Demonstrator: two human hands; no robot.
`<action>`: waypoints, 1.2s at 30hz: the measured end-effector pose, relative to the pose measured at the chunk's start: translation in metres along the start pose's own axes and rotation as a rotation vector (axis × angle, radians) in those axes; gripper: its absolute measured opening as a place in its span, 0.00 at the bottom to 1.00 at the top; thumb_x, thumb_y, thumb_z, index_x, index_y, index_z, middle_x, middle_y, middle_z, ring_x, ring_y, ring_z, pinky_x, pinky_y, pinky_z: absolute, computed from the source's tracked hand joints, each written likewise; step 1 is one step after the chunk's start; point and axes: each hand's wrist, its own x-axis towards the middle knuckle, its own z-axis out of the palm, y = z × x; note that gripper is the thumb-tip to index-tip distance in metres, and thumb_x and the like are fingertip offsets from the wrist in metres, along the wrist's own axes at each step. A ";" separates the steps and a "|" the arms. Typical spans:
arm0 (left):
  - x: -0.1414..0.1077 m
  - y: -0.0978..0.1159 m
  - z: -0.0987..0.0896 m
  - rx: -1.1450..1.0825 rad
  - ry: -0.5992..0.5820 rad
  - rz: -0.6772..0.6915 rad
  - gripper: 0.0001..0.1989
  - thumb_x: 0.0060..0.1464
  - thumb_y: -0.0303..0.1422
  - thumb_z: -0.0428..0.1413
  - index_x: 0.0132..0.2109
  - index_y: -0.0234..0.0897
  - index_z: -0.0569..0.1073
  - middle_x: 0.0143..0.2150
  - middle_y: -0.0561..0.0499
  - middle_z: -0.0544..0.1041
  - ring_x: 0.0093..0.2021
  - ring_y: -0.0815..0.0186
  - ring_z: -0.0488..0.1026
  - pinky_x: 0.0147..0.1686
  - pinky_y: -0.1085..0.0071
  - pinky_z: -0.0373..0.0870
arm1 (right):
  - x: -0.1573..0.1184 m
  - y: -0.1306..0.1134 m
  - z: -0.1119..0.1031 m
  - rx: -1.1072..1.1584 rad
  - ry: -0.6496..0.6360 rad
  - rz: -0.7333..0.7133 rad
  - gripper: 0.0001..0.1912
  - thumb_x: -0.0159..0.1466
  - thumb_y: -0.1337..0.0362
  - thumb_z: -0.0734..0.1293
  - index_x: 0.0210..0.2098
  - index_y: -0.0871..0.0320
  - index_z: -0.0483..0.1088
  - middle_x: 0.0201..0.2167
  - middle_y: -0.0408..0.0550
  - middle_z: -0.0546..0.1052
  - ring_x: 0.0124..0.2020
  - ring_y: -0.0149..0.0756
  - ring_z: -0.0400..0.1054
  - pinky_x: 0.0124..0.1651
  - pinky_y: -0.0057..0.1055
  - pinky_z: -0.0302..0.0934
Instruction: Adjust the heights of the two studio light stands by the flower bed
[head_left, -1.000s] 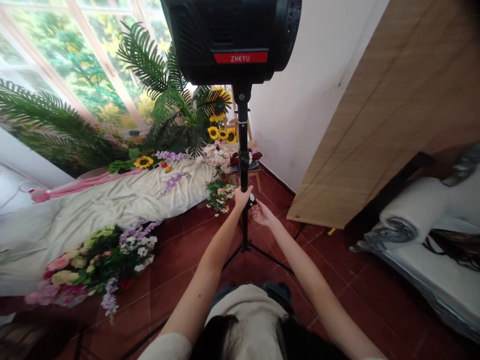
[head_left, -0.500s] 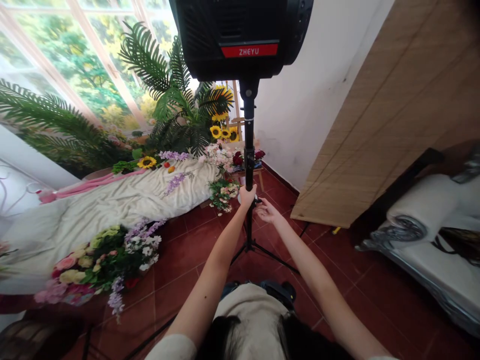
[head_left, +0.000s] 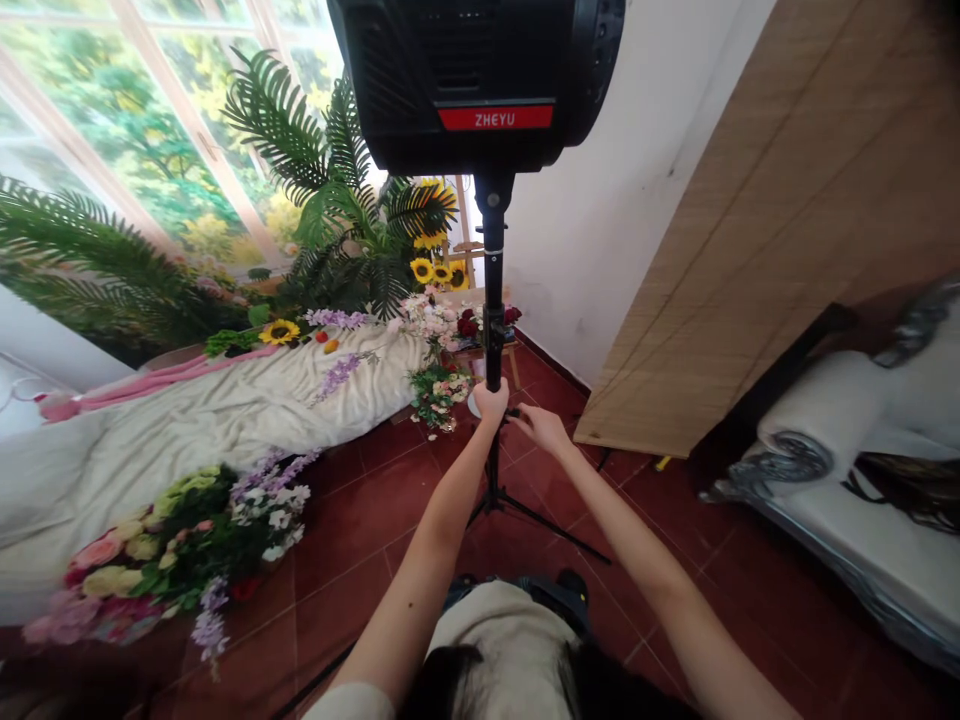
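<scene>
Where the left grip (head_left: 491, 402) closes, the pole (head_left: 493, 300) passes through; lamp (head_left: 491, 75) above.

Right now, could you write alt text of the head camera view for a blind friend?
A person's left hand grips a black stand below a large lamp, right hand at a small knob. Flowers are at left, a pale sofa at right.

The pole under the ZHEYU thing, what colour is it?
The pole is black, with a thin pale ring near its top; the head view shows it.
</scene>
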 end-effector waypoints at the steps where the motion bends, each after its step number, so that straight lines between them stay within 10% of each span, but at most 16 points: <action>1: 0.000 -0.001 0.000 0.006 0.009 0.006 0.14 0.43 0.39 0.55 0.18 0.36 0.65 0.17 0.52 0.64 0.23 0.67 0.67 0.23 0.75 0.58 | -0.001 0.000 0.000 -0.023 0.017 0.008 0.13 0.53 0.51 0.70 0.28 0.54 0.69 0.24 0.42 0.73 0.28 0.32 0.66 0.30 0.23 0.54; 7: 0.001 -0.001 0.002 0.095 0.018 -0.008 0.14 0.44 0.39 0.54 0.19 0.36 0.66 0.18 0.51 0.65 0.23 0.67 0.67 0.24 0.74 0.59 | 0.003 -0.002 0.017 0.383 -0.186 0.470 0.34 0.63 0.41 0.48 0.22 0.60 0.69 0.18 0.49 0.74 0.16 0.28 0.61 0.19 0.23 0.55; 12: -0.001 0.001 0.003 0.108 0.009 -0.023 0.14 0.46 0.40 0.53 0.21 0.35 0.68 0.19 0.50 0.67 0.24 0.67 0.68 0.24 0.75 0.59 | 0.009 -0.002 0.021 0.724 -0.161 0.685 0.22 0.62 0.48 0.60 0.28 0.62 0.71 0.23 0.50 0.76 0.18 0.26 0.64 0.20 0.22 0.59; 20: -0.005 0.007 0.004 0.075 0.046 -0.019 0.13 0.45 0.39 0.54 0.20 0.35 0.67 0.19 0.50 0.67 0.24 0.66 0.68 0.25 0.74 0.59 | -0.008 -0.007 0.016 0.144 0.203 0.081 0.11 0.54 0.59 0.69 0.36 0.56 0.72 0.41 0.50 0.72 0.37 0.36 0.68 0.40 0.30 0.64; 29: -0.007 0.012 0.002 0.077 0.060 -0.030 0.12 0.44 0.37 0.55 0.20 0.34 0.67 0.18 0.52 0.66 0.22 0.70 0.65 0.22 0.77 0.58 | -0.011 -0.044 -0.002 -0.134 0.231 -0.270 0.11 0.57 0.56 0.66 0.25 0.56 0.69 0.52 0.51 0.66 0.50 0.44 0.62 0.56 0.45 0.56; 36: -0.001 0.003 0.002 -0.024 0.027 0.024 0.13 0.40 0.36 0.57 0.17 0.34 0.64 0.15 0.54 0.64 0.19 0.72 0.62 0.20 0.77 0.56 | 0.058 -0.124 -0.011 0.069 0.295 -0.314 0.36 0.54 0.49 0.68 0.56 0.55 0.52 0.50 0.55 0.68 0.42 0.38 0.68 0.41 0.34 0.64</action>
